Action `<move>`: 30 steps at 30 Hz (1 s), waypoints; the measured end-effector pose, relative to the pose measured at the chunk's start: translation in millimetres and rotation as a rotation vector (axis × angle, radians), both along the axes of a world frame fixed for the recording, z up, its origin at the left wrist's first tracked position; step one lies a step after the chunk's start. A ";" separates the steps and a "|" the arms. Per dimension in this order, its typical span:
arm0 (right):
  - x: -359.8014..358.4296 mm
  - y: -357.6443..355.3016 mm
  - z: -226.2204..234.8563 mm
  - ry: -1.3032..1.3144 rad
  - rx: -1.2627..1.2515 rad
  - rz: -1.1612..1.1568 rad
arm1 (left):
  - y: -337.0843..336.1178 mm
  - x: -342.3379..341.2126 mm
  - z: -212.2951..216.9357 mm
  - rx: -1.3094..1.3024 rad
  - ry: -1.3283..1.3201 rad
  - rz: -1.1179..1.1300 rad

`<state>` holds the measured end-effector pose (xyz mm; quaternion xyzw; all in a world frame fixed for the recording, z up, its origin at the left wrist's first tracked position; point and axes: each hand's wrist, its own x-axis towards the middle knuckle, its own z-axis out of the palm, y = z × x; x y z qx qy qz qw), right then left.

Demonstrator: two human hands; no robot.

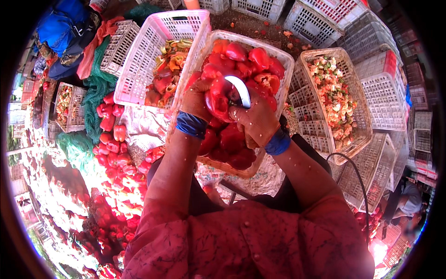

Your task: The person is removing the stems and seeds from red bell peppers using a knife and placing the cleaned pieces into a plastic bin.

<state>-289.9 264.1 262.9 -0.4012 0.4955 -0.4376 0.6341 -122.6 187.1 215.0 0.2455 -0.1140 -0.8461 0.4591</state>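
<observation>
Here the coring of a red pepper (218, 100) looks to be the step in hand: the left hand (197, 100) has its grip closed round the pepper, and the right hand (255, 121) grips a curved knife (241, 90) whose blade enters its top, over the crate of red peppers (278, 97). Turning the blade round the stem seems called for next. Scraps fill white crates at eleven (139, 60) and two o'clock (357, 111); no labels show.
</observation>
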 end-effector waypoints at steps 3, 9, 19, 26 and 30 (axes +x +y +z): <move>-5.9 -0.4 1.1 -0.112 0.225 -0.191 | 4.7 -12.1 12.5 -0.104 -0.237 0.019; -23.6 -7.7 -9.5 -0.426 0.234 -0.285 | 2.3 -17.3 2.1 -0.113 -0.155 0.095; -99.9 -19.9 7.7 -0.399 0.201 -0.671 | 0.5 -40.3 -17.3 -0.315 -0.452 0.113; -104.9 -7.7 16.7 -0.435 0.160 -0.633 | -1.4 -57.0 -14.0 -0.221 -0.620 0.147; -136.1 -11.0 11.1 -0.339 0.053 -0.776 | -18.6 -77.3 -14.1 -0.474 -0.850 0.086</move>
